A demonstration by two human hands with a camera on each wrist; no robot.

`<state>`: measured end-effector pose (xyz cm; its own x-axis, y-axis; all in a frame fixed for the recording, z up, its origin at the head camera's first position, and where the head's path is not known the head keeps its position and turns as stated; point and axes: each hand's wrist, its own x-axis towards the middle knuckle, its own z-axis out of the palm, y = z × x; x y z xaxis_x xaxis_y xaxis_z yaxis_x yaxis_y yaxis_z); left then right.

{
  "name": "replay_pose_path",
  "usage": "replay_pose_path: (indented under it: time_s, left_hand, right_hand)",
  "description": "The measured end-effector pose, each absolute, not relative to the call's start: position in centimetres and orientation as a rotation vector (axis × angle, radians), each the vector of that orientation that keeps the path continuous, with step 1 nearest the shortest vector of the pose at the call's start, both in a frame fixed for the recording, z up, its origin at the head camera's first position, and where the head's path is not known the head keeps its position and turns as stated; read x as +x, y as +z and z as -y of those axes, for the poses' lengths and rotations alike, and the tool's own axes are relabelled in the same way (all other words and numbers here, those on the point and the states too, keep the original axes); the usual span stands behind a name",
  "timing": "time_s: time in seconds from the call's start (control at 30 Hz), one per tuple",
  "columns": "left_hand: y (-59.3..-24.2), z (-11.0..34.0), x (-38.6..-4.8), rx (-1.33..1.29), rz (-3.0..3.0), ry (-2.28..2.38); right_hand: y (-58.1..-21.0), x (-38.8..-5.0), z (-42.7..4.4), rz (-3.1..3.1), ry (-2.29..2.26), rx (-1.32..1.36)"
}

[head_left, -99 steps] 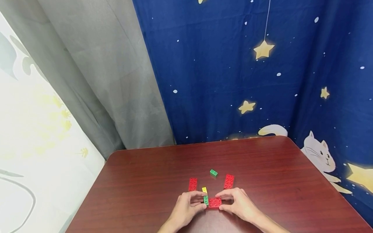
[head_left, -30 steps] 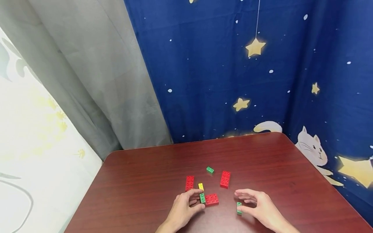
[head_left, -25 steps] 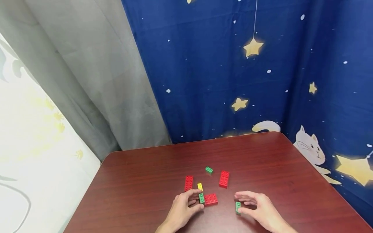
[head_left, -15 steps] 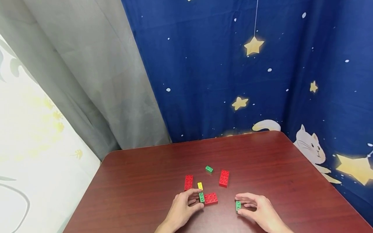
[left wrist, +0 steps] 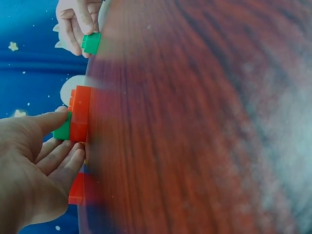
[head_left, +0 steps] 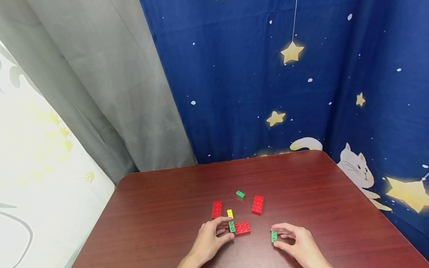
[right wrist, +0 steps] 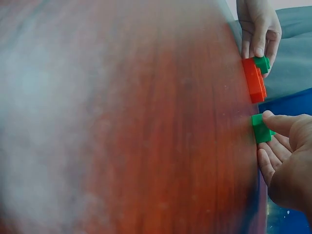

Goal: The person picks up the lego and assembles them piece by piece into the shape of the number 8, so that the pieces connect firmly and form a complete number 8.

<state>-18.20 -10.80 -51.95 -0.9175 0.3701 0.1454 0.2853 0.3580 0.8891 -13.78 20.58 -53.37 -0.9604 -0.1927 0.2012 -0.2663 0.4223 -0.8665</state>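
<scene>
Near the table's front, my left hand (head_left: pixel 212 236) pinches a green two-stud brick (head_left: pixel 231 226) between thumb and fingers. That green brick sits on the left end of a red brick (head_left: pixel 242 227), which lies flat; the left wrist view shows the red brick (left wrist: pixel 80 113) under the green one (left wrist: pixel 62 127). Further right, my right hand (head_left: pixel 296 240) pinches a second green brick (head_left: pixel 274 236) by its two ends. In the right wrist view this green brick (right wrist: pixel 262 128) stands at table level, apart from the red brick (right wrist: pixel 254 82).
Behind the left fingers lies a yellow brick (head_left: pixel 229 213), with a red brick (head_left: pixel 217 210) to its left. Another red brick (head_left: pixel 257 204) and a small green brick (head_left: pixel 240 194) lie farther back on the brown table (head_left: pixel 161 208). Curtains (head_left: pixel 248 82) hang behind.
My right hand has left the red brick's right end, moved right, and now pinches the second green brick, its thumb shifted to the near end. The left hand keeps its hold.
</scene>
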Motion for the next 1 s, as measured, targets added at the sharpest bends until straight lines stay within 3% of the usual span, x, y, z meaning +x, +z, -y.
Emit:
replay_pose_path:
  time_s: [0.33, 1.0]
  left_hand:
    - [-52.1, 10.8, -18.3, 0.603, -2.53, 1.617]
    - [-52.0, 10.9, -18.7, 0.594, -2.529, 1.56]
  right_hand:
    - [-52.9, -14.1, -19.9, 2.595, 1.652, 0.3]
    - [-52.0, -16.6, -17.8, 2.504, 1.644, 0.522]
